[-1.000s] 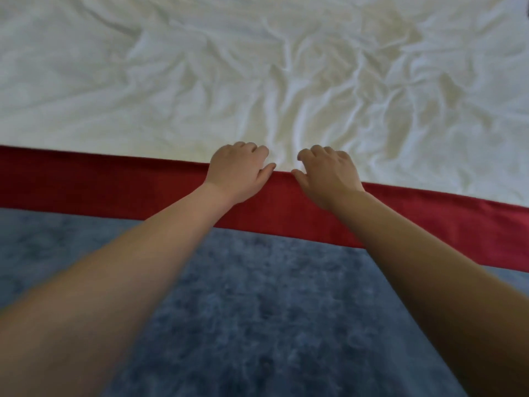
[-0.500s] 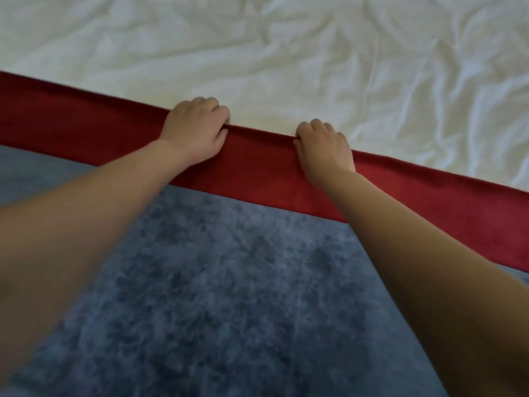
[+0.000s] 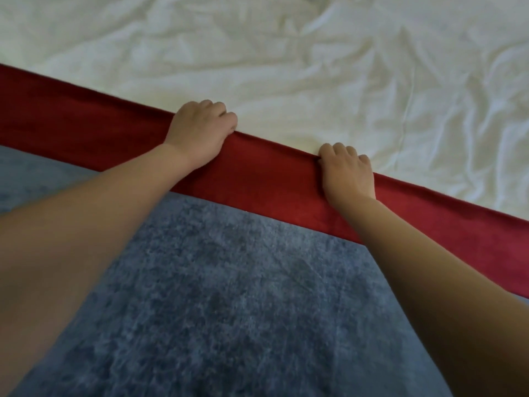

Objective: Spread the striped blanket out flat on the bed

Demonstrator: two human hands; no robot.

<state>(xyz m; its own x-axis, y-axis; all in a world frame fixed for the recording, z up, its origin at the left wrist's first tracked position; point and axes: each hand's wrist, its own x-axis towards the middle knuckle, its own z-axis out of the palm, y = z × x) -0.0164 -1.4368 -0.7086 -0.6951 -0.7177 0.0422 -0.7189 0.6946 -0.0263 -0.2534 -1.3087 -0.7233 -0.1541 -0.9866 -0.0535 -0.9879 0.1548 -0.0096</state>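
The striped blanket fills the lower part of the view: a wide blue-grey plush band near me and a red band along its far edge. That red edge runs slantwise from upper left to lower right. My left hand grips the red edge with curled fingers. My right hand grips the same edge further right, its fingers hooked over it. Both forearms reach out over the blue-grey band.
Beyond the red edge lies the bed's white sheet, wrinkled all over, reaching to the top and right of the view.
My hands have slid apart along the red edge, the right one going further right. The edge now lies more slanted in the view.
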